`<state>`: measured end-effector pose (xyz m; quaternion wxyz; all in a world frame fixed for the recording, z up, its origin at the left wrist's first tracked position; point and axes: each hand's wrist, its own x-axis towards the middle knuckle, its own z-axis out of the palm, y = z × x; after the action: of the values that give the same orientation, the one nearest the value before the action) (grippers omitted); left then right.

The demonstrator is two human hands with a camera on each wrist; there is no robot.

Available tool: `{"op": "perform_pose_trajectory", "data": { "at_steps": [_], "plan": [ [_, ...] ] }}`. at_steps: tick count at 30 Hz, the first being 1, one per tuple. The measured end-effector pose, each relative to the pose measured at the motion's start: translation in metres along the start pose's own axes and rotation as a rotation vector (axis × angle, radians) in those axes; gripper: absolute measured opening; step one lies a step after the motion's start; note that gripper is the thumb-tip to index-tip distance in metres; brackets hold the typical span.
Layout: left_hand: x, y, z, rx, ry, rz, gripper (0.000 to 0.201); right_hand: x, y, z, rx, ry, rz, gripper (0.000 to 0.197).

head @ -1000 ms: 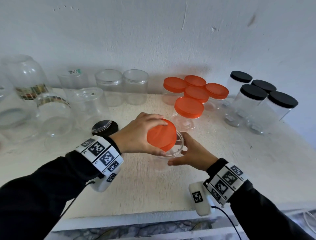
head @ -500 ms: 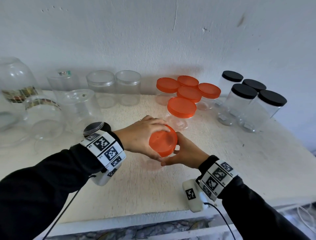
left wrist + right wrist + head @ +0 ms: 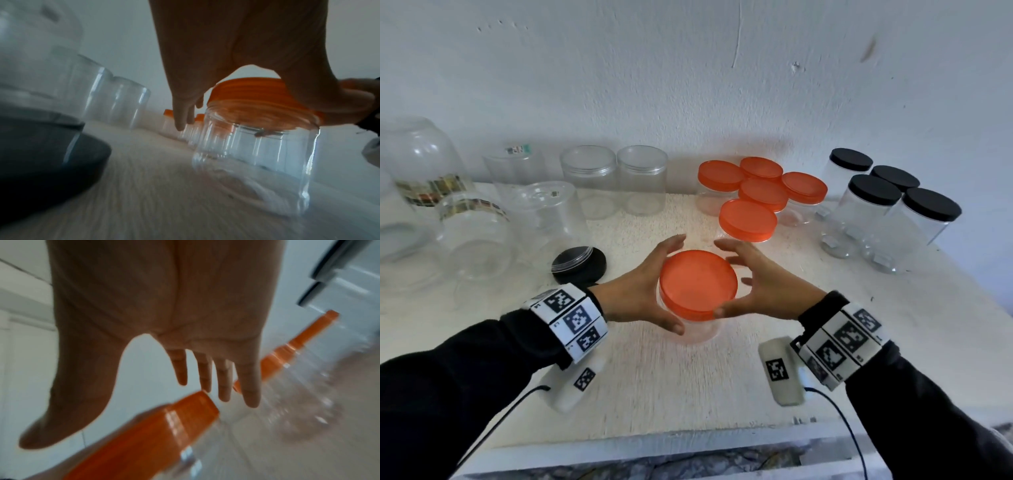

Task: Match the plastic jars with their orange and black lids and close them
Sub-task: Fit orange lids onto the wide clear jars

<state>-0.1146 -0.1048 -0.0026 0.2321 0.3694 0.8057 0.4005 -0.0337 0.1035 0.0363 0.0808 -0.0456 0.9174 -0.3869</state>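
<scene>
clear jar (image 3: 697, 329) stands on the worktop (image 3: 808, 329), orange lid (image 3: 698, 281) seated on top. left hand (image 3: 635, 291) cups the lid's left edge, thumb at the near rim, fingers straight along the far side. right hand (image 3: 763, 284) spread with straight fingers just right of the lid; thumb tip near the rim, contact unclear. black lid (image 3: 579, 264) lies left of the left grip. beyond the hands: orange-lidded jars (image 3: 748, 219); far right, black-lidded jars (image 3: 873, 205); far left, uncapped clear jars (image 3: 613, 181).
</scene>
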Motion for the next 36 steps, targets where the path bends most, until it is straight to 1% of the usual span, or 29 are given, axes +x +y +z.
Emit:
{"op": "perform_pose_trajectory", "data": {
  "at_steps": [2, 4, 5, 8, 9, 11, 13, 15, 17, 19, 21, 24, 25, 26, 27, 29, 31, 32, 34, 36],
  "plan": [
    [0.000, -0.009, 0.002, -0.099, -0.023, -0.060, 0.132, 0.003, -0.015, -0.006, -0.182, -0.053, -0.070, 0.095],
    [0.000, -0.013, 0.005, -0.154, -0.021, -0.083, 0.128, 0.009, -0.029, -0.006, -0.363, -0.134, -0.128, 0.092],
    [0.001, -0.015, 0.007, -0.162, -0.013, -0.089, 0.122, 0.012, -0.035, -0.005, -0.429, -0.177, -0.143, 0.091],
    [0.003, -0.016, 0.008, -0.167, 0.005, -0.107, 0.093, 0.022, -0.046, -0.002, -0.569, -0.291, -0.132, 0.090],
    [0.003, -0.017, 0.008, -0.172, 0.012, -0.108, 0.089, 0.026, -0.048, 0.000, -0.611, -0.323, -0.128, 0.088],
    [0.005, -0.019, 0.008, -0.173, 0.024, -0.093, 0.089, 0.030, -0.052, 0.002, -0.690, -0.360, -0.117, 0.085],
    [0.004, -0.020, 0.008, -0.189, 0.030, -0.081, 0.092, 0.031, -0.055, 0.005, -0.740, -0.331, -0.085, 0.080],
    [0.004, -0.021, 0.008, -0.215, 0.017, -0.087, 0.096, 0.030, -0.057, 0.009, -0.797, -0.244, -0.049, 0.077],
    [0.004, -0.021, 0.008, -0.234, 0.010, -0.102, 0.093, 0.029, -0.059, 0.014, -0.895, -0.155, -0.024, 0.079],
    [0.004, -0.020, 0.008, -0.238, 0.007, -0.118, 0.093, 0.030, -0.060, 0.015, -0.960, -0.109, 0.009, 0.087],
    [0.004, -0.020, 0.009, -0.231, 0.015, -0.114, 0.094, 0.030, -0.061, 0.011, -0.901, -0.152, 0.004, 0.090],
    [0.004, -0.021, 0.009, -0.222, 0.025, -0.094, 0.087, 0.030, -0.062, 0.001, -0.703, -0.358, -0.049, 0.086],
    [0.005, -0.022, 0.009, -0.222, 0.025, -0.089, 0.087, 0.030, -0.062, 0.000, -0.677, -0.405, -0.054, 0.086],
    [0.005, -0.022, 0.009, -0.224, 0.021, -0.087, 0.089, 0.030, -0.061, 0.001, -0.674, -0.414, -0.049, 0.084],
    [0.005, -0.022, 0.009, -0.228, 0.013, -0.083, 0.093, 0.030, -0.060, 0.003, -0.687, -0.385, -0.032, 0.082],
    [0.005, -0.022, 0.009, -0.238, 0.004, -0.084, 0.096, 0.029, -0.060, 0.009, -0.752, -0.271, 0.016, 0.081],
    [0.005, -0.023, 0.009, -0.251, -0.001, -0.104, 0.096, 0.030, -0.061, 0.018, -0.859, -0.161, 0.070, 0.086],
    [0.005, -0.024, 0.008, -0.254, -0.003, -0.108, 0.096, 0.031, -0.061, 0.021, -0.885, -0.130, 0.089, 0.089],
    [0.006, -0.025, 0.008, -0.249, -0.001, -0.105, 0.095, 0.031, -0.061, 0.020, -0.821, -0.145, 0.104, 0.092],
    [0.006, -0.026, 0.009, -0.234, 0.011, -0.096, 0.092, 0.031, -0.061, 0.013, -0.690, -0.261, 0.074, 0.095]
  ]
}}
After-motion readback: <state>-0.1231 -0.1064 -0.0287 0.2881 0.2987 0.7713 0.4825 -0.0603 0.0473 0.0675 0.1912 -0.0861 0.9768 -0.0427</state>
